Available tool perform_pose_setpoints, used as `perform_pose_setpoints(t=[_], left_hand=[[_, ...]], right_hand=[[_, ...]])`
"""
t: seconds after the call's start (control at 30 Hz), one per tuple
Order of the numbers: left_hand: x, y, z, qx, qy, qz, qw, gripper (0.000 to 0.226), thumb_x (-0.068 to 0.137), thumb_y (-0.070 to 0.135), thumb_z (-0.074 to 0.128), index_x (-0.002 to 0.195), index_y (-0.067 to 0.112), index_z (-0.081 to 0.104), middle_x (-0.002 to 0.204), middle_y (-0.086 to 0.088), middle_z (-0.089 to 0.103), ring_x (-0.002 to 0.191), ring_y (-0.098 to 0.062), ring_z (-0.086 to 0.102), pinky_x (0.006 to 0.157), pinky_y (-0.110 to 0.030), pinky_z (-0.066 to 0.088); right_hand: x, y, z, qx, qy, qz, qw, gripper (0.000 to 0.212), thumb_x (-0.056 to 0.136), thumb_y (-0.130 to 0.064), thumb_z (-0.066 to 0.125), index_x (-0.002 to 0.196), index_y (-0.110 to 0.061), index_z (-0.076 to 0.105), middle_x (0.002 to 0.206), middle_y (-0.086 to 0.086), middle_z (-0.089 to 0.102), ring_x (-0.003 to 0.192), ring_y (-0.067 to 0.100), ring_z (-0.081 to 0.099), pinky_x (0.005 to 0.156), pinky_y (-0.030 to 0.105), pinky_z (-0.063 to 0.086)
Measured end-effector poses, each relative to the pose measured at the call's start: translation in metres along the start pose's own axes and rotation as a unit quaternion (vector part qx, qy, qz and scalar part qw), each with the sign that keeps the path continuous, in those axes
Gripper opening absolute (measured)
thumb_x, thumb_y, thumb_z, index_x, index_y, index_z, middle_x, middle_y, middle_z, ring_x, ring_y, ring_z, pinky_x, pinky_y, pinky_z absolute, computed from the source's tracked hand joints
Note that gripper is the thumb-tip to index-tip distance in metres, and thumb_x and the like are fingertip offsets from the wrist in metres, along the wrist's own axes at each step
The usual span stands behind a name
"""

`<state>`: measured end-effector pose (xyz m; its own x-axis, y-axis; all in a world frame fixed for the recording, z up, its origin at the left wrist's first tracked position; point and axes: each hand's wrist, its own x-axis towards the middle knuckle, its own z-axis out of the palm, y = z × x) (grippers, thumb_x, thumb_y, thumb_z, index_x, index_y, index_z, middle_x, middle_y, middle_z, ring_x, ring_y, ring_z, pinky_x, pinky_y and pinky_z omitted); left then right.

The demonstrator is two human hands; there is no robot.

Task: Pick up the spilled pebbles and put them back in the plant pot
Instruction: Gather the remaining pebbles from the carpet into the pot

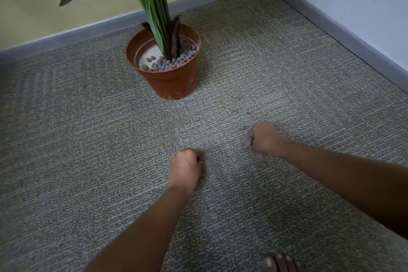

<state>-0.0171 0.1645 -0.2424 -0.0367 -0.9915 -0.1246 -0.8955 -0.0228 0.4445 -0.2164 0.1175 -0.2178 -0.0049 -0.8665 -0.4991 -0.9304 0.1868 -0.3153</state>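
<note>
A terracotta plant pot stands on the carpet near the back wall. It holds a green plant and grey-brown pebbles heaped on its right side. Several spilled pebbles lie scattered on the carpet to the pot's front right. My right hand is curled low on the carpet just below them, its fingertips pinching a pebble. My left hand is curled into a fist on the carpet, with a dark pebble showing at its fingertips. The rest of its contents is hidden.
Grey skirting runs along both walls and meets in a corner at the back right. One loose pebble lies by my right wrist, another in front of the pot. Toes show at the bottom edge.
</note>
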Motion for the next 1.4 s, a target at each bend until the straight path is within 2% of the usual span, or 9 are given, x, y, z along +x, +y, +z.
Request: perform_pose_setpoints(t=[0.13,0.27,0.4,0.63,0.8,0.87,1.07,1.2,1.4], left_hand=[[0.027,-0.003,-0.017,-0.093,0.03,-0.068,0.993,0.012,0.079,0.004,0.065,0.084,0.011,0.073,0.085,-0.006,0.073,0.066,-0.012,0.062,0.07,-0.021,0.051],[0.049,-0.007,-0.036,-0.135,0.065,-0.088,0.985,0.007,0.078,0.004,0.068,0.08,0.01,0.073,0.08,-0.005,0.072,0.06,-0.011,0.059,0.06,-0.017,0.049],[0.07,-0.009,-0.061,-0.145,0.119,-0.1,0.977,0.008,0.079,0.004,0.065,0.08,0.008,0.072,0.081,-0.007,0.072,0.066,-0.016,0.063,0.062,-0.019,0.052],[0.115,-0.001,-0.124,-0.219,0.235,-0.092,0.943,0.014,0.078,0.006,0.069,0.092,0.007,0.071,0.087,-0.004,0.069,0.074,-0.013,0.064,0.076,-0.023,0.054],[0.146,0.006,-0.145,-0.263,0.257,-0.143,0.919,0.015,0.075,0.003,0.066,0.088,0.008,0.072,0.087,-0.009,0.071,0.075,-0.014,0.062,0.075,-0.026,0.054],[0.157,0.006,-0.147,-0.299,0.233,-0.173,0.909,0.016,0.075,0.001,0.066,0.089,0.004,0.072,0.093,-0.016,0.071,0.083,-0.022,0.065,0.083,-0.034,0.055],[0.177,0.005,-0.145,-0.359,0.164,-0.201,0.897,0.02,0.081,0.002,0.062,0.1,-0.003,0.066,0.108,-0.025,0.065,0.093,-0.033,0.063,0.085,-0.036,0.053],[0.169,0.002,-0.142,-0.354,0.227,-0.178,0.889,0.019,0.08,-0.001,0.055,0.093,0.003,0.068,0.103,-0.025,0.066,0.092,-0.03,0.063,0.081,-0.035,0.054],[0.13,0.001,-0.118,-0.274,0.299,-0.127,0.905,0.021,0.084,0.0,0.05,0.094,0.006,0.067,0.092,-0.014,0.07,0.081,-0.027,0.066,0.076,-0.036,0.056]], right_hand=[[0.005,-0.003,-0.01,-0.013,-0.037,0.017,0.999,0.021,0.079,-0.016,0.07,0.099,-0.009,0.071,0.103,0.006,0.072,0.093,0.014,0.067,0.086,0.026,0.053],[0.011,-0.005,-0.019,0.02,-0.067,0.027,0.997,0.021,0.078,-0.017,0.071,0.098,-0.01,0.071,0.099,0.004,0.073,0.086,0.013,0.068,0.064,0.014,0.054],[0.022,-0.019,-0.04,0.153,-0.061,0.009,0.986,0.013,0.074,-0.006,0.072,0.086,-0.005,0.07,0.095,0.015,0.072,0.083,0.022,0.068,0.087,0.035,0.055],[0.035,-0.113,-0.116,0.437,-0.091,-0.085,0.891,0.013,0.078,0.005,0.062,0.07,-0.005,0.061,0.073,0.008,0.064,0.052,0.006,0.065,0.053,0.012,0.055],[0.052,-0.17,-0.132,0.525,-0.036,-0.122,0.841,0.013,0.079,0.009,0.062,0.089,0.003,0.063,0.086,0.01,0.063,0.075,0.012,0.063,0.052,0.012,0.054],[0.066,-0.182,-0.126,0.523,-0.002,-0.117,0.844,0.027,0.078,0.01,0.063,0.104,0.007,0.062,0.1,0.016,0.064,0.081,0.016,0.064,0.052,0.013,0.055],[0.097,-0.182,-0.104,0.456,0.024,-0.124,0.881,0.023,0.083,0.002,0.06,0.105,0.0,0.066,0.115,0.013,0.064,0.102,0.019,0.062,0.091,0.028,0.052],[0.096,-0.174,-0.097,0.446,0.042,-0.168,0.878,0.023,0.086,0.0,0.056,0.105,-0.006,0.068,0.118,0.012,0.063,0.104,0.017,0.059,0.09,0.026,0.051],[0.069,-0.152,-0.075,0.266,0.238,-0.274,0.893,0.011,0.081,-0.01,0.062,0.085,-0.016,0.071,0.082,-0.006,0.063,0.062,-0.002,0.053,0.064,0.006,0.043]])
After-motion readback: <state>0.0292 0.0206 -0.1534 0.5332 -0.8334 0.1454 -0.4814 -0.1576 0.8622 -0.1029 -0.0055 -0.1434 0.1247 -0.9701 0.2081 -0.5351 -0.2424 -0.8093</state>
